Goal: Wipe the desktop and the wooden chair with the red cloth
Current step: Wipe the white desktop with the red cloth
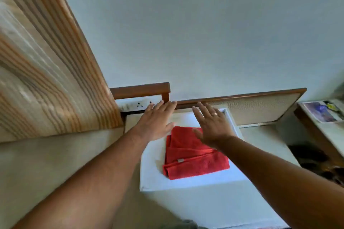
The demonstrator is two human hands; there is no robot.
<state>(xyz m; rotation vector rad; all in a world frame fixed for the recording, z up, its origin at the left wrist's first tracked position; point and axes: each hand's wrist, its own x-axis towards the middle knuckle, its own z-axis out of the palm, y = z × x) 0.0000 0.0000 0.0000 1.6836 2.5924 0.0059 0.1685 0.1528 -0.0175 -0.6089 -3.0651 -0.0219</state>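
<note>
A folded red cloth (193, 154) lies on a white desktop (154, 169) straight ahead. My left hand (156, 121) hovers flat over the desktop just left of the cloth's far end, fingers spread and holding nothing. My right hand (212, 124), with a ring on one finger, is held open above the cloth's far edge and hides part of it. A brown wooden frame (141, 90), perhaps the chair's back, stands against the wall beyond my left hand; I cannot tell for sure.
A striped curtain (46, 65) hangs at the left. A wall socket panel (137, 105) sits behind the desk. A wood-framed woven panel (260, 108) leans against the wall at the right. Further right a shelf (323, 111) holds papers, with dark objects (316, 161) below it.
</note>
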